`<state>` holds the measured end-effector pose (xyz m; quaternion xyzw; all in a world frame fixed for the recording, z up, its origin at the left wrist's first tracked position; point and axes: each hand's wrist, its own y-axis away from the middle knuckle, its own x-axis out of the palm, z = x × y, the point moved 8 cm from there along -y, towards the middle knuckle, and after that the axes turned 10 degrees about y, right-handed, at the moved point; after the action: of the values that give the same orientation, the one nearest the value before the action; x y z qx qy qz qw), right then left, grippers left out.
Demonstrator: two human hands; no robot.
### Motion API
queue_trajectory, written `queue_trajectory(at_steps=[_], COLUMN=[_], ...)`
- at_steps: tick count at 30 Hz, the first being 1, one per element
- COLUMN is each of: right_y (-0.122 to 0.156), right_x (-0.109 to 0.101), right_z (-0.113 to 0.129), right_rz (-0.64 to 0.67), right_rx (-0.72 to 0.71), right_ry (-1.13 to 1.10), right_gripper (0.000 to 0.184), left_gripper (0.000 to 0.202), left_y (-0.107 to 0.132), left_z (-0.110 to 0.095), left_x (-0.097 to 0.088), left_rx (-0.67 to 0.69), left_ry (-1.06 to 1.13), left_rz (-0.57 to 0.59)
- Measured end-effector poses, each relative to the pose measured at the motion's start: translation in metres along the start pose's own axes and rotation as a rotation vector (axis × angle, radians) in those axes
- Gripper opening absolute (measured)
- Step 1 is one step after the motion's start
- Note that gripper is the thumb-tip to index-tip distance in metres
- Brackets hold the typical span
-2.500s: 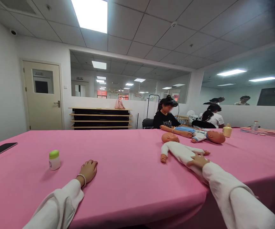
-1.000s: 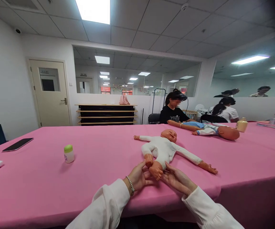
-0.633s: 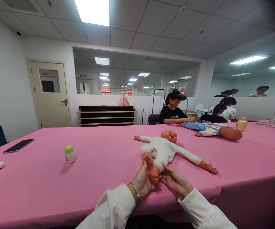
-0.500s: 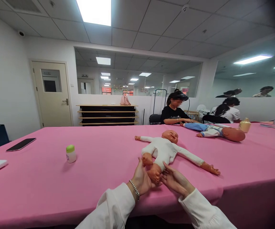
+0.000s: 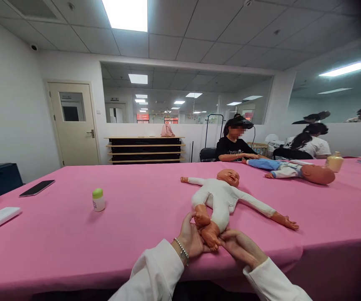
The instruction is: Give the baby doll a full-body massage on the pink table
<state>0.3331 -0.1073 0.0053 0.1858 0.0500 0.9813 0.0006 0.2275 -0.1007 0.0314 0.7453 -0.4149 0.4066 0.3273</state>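
The left hand (image 5: pixel 191 238) and right hand (image 5: pixel 240 246) are holding a narrow grip around the bare feet (image 5: pixel 210 234) of a white-suited baby doll (image 5: pixel 221 200) lying face-up on the pink-covered bench (image 5: pixel 42 251).

The left hand (image 5: pixel 190 239) and right hand (image 5: pixel 241 247) reach inward, cupped, facing each other.

A bright pink cloth (image 5: pixel 42 255) covers the desk beneath a peach doll (image 5: pixel 221 200) in a plain white bodysuit. Upper right, a second doll (image 5: pixel 288 170) wears blue and white; left, a small white bottle (image 5: pixel 98 200) has a lime-green cap.
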Motion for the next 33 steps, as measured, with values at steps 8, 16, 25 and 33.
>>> queue_trajectory(at_steps=[8,16,25,33], right_y=[0.008,0.008,0.005,-0.016], right_x=[-0.010,-0.019,-0.011,0.024], right_z=[0.004,-0.001,-0.003,-0.009], right_rz=[-0.031,-0.154,-0.300,-0.169], right_rx=[0.068,0.153,0.131,0.185], right_ry=[-0.005,-0.139,-0.303,-0.366], right_gripper=[0.036,0.030,0.051,0.029], left_gripper=[0.058,0.078,0.044,0.017], left_y=[0.004,-0.004,0.012,0.024], left_z=[0.018,0.017,0.014,0.003], left_x=[0.003,-0.007,-0.014,-0.016], left_rx=[-0.068,-0.070,0.144,0.202], left_ry=[-0.040,-0.044,0.091,-0.085], left_rz=[-0.087,-0.187,-0.464,-0.420])
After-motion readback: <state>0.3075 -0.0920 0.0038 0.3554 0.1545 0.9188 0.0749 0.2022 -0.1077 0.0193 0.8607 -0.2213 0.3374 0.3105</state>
